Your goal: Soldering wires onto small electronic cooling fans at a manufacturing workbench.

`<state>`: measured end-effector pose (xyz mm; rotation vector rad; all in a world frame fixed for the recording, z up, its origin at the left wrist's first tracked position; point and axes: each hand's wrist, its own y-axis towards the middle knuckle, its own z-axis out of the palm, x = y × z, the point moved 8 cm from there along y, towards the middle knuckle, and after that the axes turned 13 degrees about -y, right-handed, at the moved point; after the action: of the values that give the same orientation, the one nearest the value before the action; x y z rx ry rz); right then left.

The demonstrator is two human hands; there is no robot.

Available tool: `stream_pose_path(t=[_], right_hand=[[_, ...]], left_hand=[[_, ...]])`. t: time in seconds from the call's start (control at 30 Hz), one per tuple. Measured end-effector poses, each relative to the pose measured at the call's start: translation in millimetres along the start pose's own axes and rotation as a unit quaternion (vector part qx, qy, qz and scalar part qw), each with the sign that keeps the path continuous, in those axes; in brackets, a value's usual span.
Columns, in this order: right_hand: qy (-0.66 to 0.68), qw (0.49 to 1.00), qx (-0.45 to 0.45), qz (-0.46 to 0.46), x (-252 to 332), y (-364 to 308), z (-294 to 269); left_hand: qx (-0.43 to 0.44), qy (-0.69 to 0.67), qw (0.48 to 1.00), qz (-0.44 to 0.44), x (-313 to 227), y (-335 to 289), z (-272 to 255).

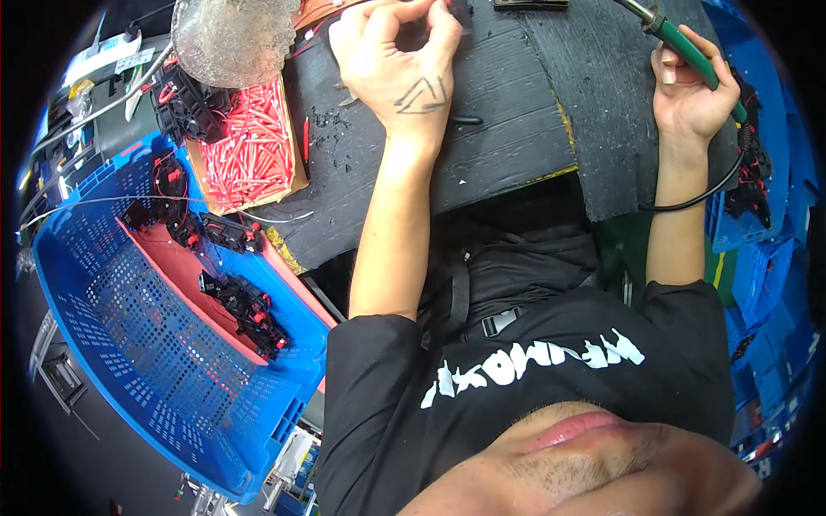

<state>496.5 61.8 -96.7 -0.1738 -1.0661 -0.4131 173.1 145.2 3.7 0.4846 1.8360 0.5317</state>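
Green-handled soldering iron [687, 52] gripped by right fingers [668, 67]; left fingers [379, 26] curled over dark surface [508, 95], grip impossible to tell.

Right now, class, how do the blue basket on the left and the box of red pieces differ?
The blue basket is larger than the box. The basket has perforated blue walls; the box has a tan edge. The basket holds scattered black-and-red parts; the box is packed with slim red pieces. Both are open-topped.
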Motion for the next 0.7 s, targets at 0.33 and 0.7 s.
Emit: stream_pose_path(t=[0.33, 0.7], right_hand=[[-0.004, 1.000, 0.004, -0.006, 1.2, 0.0, -0.6], [-0.013, 1.000, -0.002, 0.002, 1.5, -1.8, -1.6]], left_hand=[[0.014, -0.020, 0.999, 0.030, -0.1, 1.8, 0.5], [0.024, 0.000, 0.999, 0.034, 0.3, 0.8, 1.6]])
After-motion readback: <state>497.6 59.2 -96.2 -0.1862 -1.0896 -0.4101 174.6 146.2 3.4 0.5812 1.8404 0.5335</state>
